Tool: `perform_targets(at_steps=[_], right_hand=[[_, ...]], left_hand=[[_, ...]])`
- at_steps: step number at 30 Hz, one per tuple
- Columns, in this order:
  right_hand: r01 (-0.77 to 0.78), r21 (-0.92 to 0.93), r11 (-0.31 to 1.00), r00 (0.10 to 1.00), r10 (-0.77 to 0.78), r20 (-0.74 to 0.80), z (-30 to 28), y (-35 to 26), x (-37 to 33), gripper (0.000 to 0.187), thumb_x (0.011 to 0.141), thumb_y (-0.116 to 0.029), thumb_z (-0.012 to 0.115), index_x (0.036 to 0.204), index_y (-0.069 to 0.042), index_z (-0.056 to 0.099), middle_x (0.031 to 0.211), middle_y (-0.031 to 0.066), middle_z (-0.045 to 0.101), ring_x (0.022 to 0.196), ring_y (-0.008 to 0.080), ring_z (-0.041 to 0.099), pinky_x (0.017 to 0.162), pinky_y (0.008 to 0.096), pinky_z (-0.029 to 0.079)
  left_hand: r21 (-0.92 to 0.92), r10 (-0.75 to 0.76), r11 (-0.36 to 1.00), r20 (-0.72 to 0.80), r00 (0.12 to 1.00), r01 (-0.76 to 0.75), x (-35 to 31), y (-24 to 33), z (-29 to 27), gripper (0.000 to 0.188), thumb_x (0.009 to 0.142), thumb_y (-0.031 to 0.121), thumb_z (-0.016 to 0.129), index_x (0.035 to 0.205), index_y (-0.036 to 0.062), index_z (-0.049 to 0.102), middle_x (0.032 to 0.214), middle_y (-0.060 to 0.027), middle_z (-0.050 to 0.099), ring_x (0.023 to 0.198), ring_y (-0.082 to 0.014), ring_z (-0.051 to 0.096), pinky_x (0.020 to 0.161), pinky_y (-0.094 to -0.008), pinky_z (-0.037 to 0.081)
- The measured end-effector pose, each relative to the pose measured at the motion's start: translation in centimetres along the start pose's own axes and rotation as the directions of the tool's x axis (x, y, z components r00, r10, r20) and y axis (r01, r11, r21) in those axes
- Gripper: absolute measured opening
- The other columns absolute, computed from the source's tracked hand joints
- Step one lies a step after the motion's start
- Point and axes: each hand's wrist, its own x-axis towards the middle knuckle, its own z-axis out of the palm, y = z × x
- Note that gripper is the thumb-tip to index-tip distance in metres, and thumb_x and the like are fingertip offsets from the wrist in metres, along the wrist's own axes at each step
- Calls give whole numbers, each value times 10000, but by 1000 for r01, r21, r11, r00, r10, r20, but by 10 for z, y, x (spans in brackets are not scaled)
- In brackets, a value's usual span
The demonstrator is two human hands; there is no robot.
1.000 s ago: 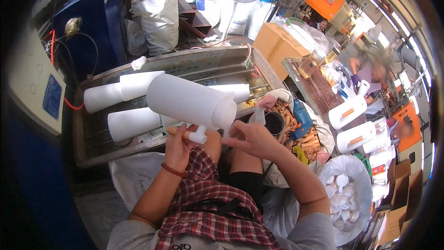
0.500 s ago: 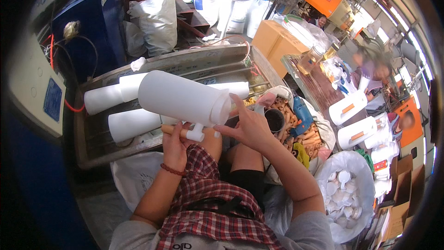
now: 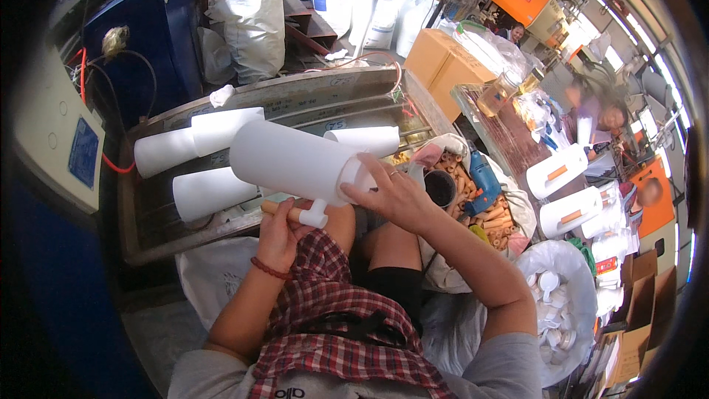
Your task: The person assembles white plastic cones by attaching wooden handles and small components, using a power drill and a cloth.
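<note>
A white plastic cylinder, apparently a jug body (image 3: 288, 155), lies tilted in front of me above the trough. My right hand (image 3: 399, 196) grips its open rim at the right end, thumb below and fingers over the edge. A tan rod-like handle (image 3: 272, 207) ends in a white fitting (image 3: 315, 214) beneath the rim. Around this handle the fingers of my left hand (image 3: 278, 238) are closed. Whether the fitting is fastened to the jug body is hard to see. Further white cylinders (image 3: 166, 153) lie in the trough behind.
A metal trough (image 3: 140, 240) spans the front. To the right sit a sack of tan handles (image 3: 502, 230) with a blue power drill (image 3: 484, 181) and a lined bin of white parts (image 3: 528, 273). White jugs (image 3: 557, 171) with tan handles stand farther right. People work beyond the table (image 3: 491, 129).
My right hand has moved slightly down and its fingers now wrap the rim more closely. The jug body has shifted a little right and down; my left hand keeps the handle.
</note>
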Motion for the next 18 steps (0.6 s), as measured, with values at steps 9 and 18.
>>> perform_targets(at_steps=[9,18], right_hand=[[288,-109,951,958,-287,28,-32,8,16,479,790,-113,501,1243,-252,429,1274,228,399,1031,368,529,900,405,466],[-354,305,884,933,357,49,-53,-16,11,850,735,-468,700,1358,-32,322,1290,208,436,1089,367,535,822,420,480]], left_hand=[[-128,-93,985,143,985,112,-4,0,-13,204,935,201,503,1011,16,545,884,-77,636,879,-190,626,819,-338,539],[-74,111,991,15,994,-110,-15,7,3,213,942,198,493,1010,3,545,905,-108,642,910,-206,629,798,-346,550]])
